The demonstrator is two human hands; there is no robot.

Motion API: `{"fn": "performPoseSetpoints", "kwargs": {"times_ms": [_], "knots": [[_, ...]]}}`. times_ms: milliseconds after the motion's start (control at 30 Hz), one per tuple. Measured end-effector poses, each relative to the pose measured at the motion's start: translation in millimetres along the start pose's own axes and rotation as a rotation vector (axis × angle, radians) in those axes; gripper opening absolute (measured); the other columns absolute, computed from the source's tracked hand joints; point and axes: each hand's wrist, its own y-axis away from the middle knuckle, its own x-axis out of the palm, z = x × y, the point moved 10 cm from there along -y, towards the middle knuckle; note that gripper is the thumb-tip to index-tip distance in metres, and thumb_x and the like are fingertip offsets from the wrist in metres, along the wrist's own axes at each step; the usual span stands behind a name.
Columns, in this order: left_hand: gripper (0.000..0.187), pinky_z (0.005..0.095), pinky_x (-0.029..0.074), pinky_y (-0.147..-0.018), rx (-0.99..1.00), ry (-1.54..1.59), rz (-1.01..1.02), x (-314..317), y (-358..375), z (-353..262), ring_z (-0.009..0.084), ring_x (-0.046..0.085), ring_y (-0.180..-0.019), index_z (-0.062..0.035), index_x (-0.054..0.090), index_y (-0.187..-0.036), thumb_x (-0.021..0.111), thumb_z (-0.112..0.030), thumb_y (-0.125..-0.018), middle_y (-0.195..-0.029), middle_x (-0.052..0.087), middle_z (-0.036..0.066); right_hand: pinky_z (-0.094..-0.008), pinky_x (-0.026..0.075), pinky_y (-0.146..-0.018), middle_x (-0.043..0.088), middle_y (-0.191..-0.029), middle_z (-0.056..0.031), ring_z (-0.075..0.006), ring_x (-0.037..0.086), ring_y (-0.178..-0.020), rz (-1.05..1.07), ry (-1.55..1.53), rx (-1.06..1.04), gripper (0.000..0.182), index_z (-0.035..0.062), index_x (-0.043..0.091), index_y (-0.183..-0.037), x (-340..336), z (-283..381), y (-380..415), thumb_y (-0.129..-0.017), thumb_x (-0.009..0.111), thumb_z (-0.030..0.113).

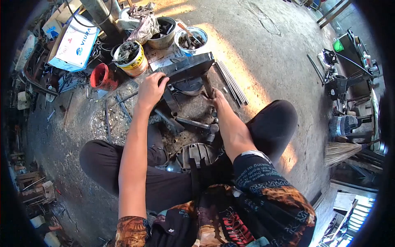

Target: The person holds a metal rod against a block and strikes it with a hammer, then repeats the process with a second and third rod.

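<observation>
A long black metal piece [189, 68] lies across in front of me, with a dark upright bar [207, 85] under its right end. My left hand [151, 88] is on the left end of the piece, with the thumb and fingers bent round its edge. Lower down, my right hand [217, 100] is closed on the upright bar; some of its fingers are hidden. A hammer [212, 129] rests on the dirty floor between my legs, its handle pointing left. Nearer to me is a ribbed metal casting [199, 151].
Beyond the piece stand a white bucket [191, 48] of metal parts, a yellow bucket [138, 64] and a red container [108, 78]. Several long rods [232, 84] lie on the right. A white-and-blue box [76, 45] is at the upper left, a broom [341, 153] far right.
</observation>
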Motion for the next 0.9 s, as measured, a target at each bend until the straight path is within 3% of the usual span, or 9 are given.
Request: {"fn": "performPoseSetpoints", "kwargs": {"times_ms": [33, 100, 300, 333, 500, 567, 667, 767, 900], "knots": [[0.024, 0.0448, 0.054, -0.078, -0.034, -0.019, 0.017, 0, 1, 2, 0.0387, 0.068, -0.090, -0.0012, 0.071, -0.094, 0.067, -0.025, -0.093, -0.094, 0.071, 0.019, -0.0560, 0.057, -0.084, 0.068, -0.113, -0.0149, -0.0348, 0.066, -0.102, -0.006, -0.129, 0.127, 0.031, 0.0013, 0.058, -0.120, -12, -8, -26, -0.100, 0.047, 0.023], [0.024, 0.0449, 0.054, -0.078, -0.047, -0.019, 0.021, -2, 1, 7, 0.0388, 0.068, -0.089, -0.0012, 0.072, -0.094, 0.068, -0.025, -0.093, -0.093, 0.071, 0.019, -0.0555, 0.057, -0.083, 0.068, -0.114, -0.0163, -0.0363, 0.066, -0.100, -0.090, -0.256, 0.198, 0.031, 0.0003, 0.060, -0.118, -10, -15, -22, -0.099, 0.044, 0.019], [0.025, 0.0442, 0.054, -0.076, -0.049, -0.002, -0.006, 1, 1, 17, 0.0384, 0.069, -0.087, -0.0017, 0.074, -0.095, 0.068, -0.026, -0.092, -0.093, 0.072, 0.018, -0.0512, 0.059, -0.069, 0.071, -0.096, -0.0135, -0.0349, 0.068, -0.080, -0.249, -0.558, 0.024, 0.026, 0.0032, 0.066, -0.102, -44, -6, -10, -0.096, 0.043, 0.015], [0.026, 0.0439, 0.054, -0.076, -0.069, -0.003, 0.001, 2, 0, 18, 0.0381, 0.069, -0.087, -0.0016, 0.075, -0.095, 0.068, -0.026, -0.092, -0.093, 0.072, 0.018, -0.0514, 0.059, -0.069, 0.070, -0.090, -0.0118, -0.0334, 0.068, -0.078, -0.296, -0.548, 0.037, 0.021, 0.0055, 0.066, -0.100, -34, 7, 17, -0.096, 0.052, 0.021], [0.027, 0.0436, 0.054, -0.077, -0.068, -0.031, -0.015, -6, -1, 4, 0.0375, 0.069, -0.087, -0.0015, 0.075, -0.094, 0.069, -0.027, -0.091, -0.092, 0.072, 0.017, -0.0358, 0.057, -0.060, 0.060, -0.078, -0.0124, -0.0251, 0.063, -0.065, 0.128, -0.169, -0.466, 0.033, 0.0029, 0.050, -0.101, 85, 127, 147, -0.096, 0.066, 0.031], [0.027, 0.0440, 0.054, -0.077, -0.056, -0.035, -0.026, -7, -4, 3, 0.0375, 0.069, -0.087, -0.0014, 0.075, -0.094, 0.069, -0.027, -0.090, -0.092, 0.072, 0.017, -0.0343, 0.056, -0.060, 0.060, -0.075, -0.0112, -0.0220, 0.061, -0.063, 0.083, -0.002, -0.553, 0.027, 0.0037, 0.049, -0.098, 125, 164, 201, -0.094, 0.064, 0.027], [0.027, 0.0450, 0.054, -0.078, -0.050, -0.031, -0.002, 0, -4, 12, 0.0384, 0.068, -0.088, -0.0008, 0.074, -0.094, 0.068, -0.027, -0.090, -0.093, 0.072, 0.018, -0.0396, 0.056, -0.066, 0.060, -0.076, -0.0097, -0.0214, 0.061, -0.066, 0.016, 0.314, -0.490, 0.028, 0.0007, 0.054, -0.107, 154, 219, 248, -0.084, 0.064, 0.014], [0.029, 0.0464, 0.054, -0.078, -0.064, -0.063, 0.008, 0, -5, 13, 0.0397, 0.068, -0.088, 0.0003, 0.074, -0.093, 0.067, -0.028, -0.091, -0.091, 0.071, 0.021, -0.0374, 0.053, -0.059, 0.059, -0.075, -0.0086, -0.0203, 0.059, -0.060, 0.054, 0.424, -0.559, 0.028, -0.0008, 0.055, -0.108, 169, 247, 275, -0.088, 0.065, 0.016], [0.034, 0.0485, 0.054, -0.077, -0.172, -0.095, 0.059, -1, -3, 15, 0.0415, 0.068, -0.087, 0.0007, 0.073, -0.093, 0.064, -0.032, -0.093, -0.088, 0.070, 0.024, -0.0325, 0.048, -0.053, 0.056, -0.074, -0.0059, -0.0160, 0.055, -0.057, 0.123, 0.532, -0.588, 0.020, 0.0015, 0.056, -0.103, 183, 225, 306, -0.089, 0.064, 0.013]]}}
